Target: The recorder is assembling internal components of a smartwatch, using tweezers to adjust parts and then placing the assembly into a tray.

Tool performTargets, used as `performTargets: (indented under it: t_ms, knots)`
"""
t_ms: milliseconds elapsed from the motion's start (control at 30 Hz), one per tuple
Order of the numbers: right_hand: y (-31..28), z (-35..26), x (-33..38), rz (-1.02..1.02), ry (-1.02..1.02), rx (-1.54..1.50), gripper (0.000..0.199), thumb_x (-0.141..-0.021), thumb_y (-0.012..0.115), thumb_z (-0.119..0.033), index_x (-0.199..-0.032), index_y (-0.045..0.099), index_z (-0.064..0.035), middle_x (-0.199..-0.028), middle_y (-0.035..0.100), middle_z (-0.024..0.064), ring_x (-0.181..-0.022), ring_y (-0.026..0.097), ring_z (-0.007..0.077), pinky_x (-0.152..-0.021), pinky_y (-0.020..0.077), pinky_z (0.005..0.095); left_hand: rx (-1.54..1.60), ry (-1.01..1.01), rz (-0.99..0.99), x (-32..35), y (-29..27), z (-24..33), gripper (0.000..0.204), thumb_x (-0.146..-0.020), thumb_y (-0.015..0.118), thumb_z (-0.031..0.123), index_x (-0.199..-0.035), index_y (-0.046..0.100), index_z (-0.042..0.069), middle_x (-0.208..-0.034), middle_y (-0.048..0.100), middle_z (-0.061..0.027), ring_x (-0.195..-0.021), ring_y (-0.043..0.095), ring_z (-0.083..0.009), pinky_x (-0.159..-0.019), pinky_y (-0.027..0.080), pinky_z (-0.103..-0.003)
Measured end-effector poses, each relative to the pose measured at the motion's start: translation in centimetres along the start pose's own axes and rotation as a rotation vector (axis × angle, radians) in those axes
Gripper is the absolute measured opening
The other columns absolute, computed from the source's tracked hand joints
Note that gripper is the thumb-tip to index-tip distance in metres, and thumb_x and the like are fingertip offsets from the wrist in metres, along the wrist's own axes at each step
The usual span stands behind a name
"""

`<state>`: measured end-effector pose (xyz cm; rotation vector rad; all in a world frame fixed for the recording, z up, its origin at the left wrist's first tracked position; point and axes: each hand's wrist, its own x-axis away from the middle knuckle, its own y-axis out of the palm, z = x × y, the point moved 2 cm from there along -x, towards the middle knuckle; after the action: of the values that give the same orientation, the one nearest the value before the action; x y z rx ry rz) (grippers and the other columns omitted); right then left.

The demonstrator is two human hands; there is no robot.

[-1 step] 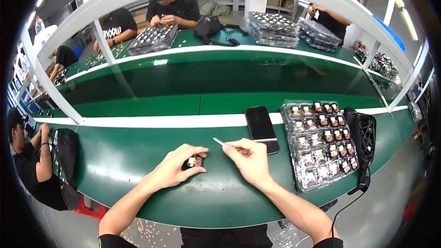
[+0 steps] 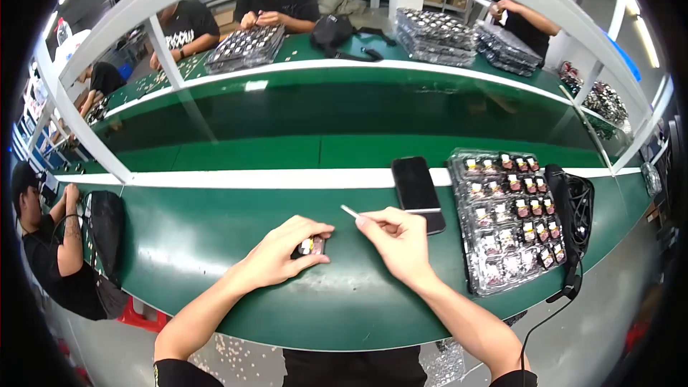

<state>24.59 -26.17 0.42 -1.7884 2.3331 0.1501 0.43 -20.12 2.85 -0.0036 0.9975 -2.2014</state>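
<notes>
Left hand [image 2: 276, 256] pinches a small dark component [image 2: 312, 246] against the green bench [image 2: 215, 244] at centre frame. Right hand [image 2: 401, 240] is clamped on a thin white stick [image 2: 350, 211]. Advisable: hold the component steady and bring the stick tip in squarely. Component tray [image 2: 502, 222] lies to the right.

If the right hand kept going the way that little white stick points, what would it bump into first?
The right hand aims its thin white stick up and to the left. That way looks free: only bare green tabletop, then the white strip. The left hand sits below that line, though depth is hard to judge.
</notes>
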Motion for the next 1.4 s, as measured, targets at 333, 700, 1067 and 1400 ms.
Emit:
performTargets:
  t_ms: [333, 700, 1067, 1400]
  knots:
    - [0.9, -1.2, 0.5, -0.130, 0.003, 0.183, 0.013, -0.098, 0.082, 0.000, -0.109, 0.085, 0.0043, -0.080, 0.071, 0.0018, -0.072, 0.060, 0.0021, -0.061, 0.0441, 0.0204, -0.198, 0.069, -0.033, 0.9, -2.6, -1.8, 0.067, -0.084, 0.095, 0.025, -0.143, 0.069, 0.007, -0.128, 0.074, -0.0108, -0.116, 0.068, -0.0322, -0.102, 0.055, -0.043]
    - [1.0, -1.2, 0.6, -0.162, -0.040, 0.250, 0.013, -0.096, 0.084, 0.000, -0.108, 0.085, 0.0035, -0.072, 0.066, 0.0001, -0.060, 0.049, -0.0001, -0.052, 0.0313, 0.0221, -0.238, 0.029, -0.099, 1.3, -3.9, -2.4, 0.056, -0.083, 0.094, 0.022, -0.133, 0.074, 0.010, -0.122, 0.068, -0.0057, -0.110, 0.063, -0.0285, -0.095, 0.052, -0.042]
    - [1.3, -2.2, 1.0, -0.239, -0.045, 0.277, 0.011, -0.089, 0.084, 0.001, -0.100, 0.086, 0.0024, -0.065, 0.063, 0.0022, -0.055, 0.048, 0.0035, -0.050, 0.0307, 0.0256, -0.089, 0.002, -0.103, 1.1, -2.1, -2.4, 0.053, -0.084, 0.094, 0.022, -0.132, 0.076, 0.009, -0.106, 0.072, -0.0046, -0.092, 0.063, -0.0238, -0.089, 0.046, -0.037]
    - [2.0, -1.8, 1.1, -0.289, -0.117, 0.390, 0.008, -0.086, 0.082, 0.003, -0.094, 0.083, 0.0036, -0.066, 0.065, 0.0059, -0.052, 0.054, 0.0096, -0.049, 0.0370, 0.0293, -0.069, 0.005, -0.060, 0.9, -1.8, -2.8, 0.051, -0.077, 0.096, 0.020, -0.124, 0.081, 0.009, -0.092, 0.069, -0.0025, -0.075, 0.048, -0.0186, -0.078, 0.038, -0.034]
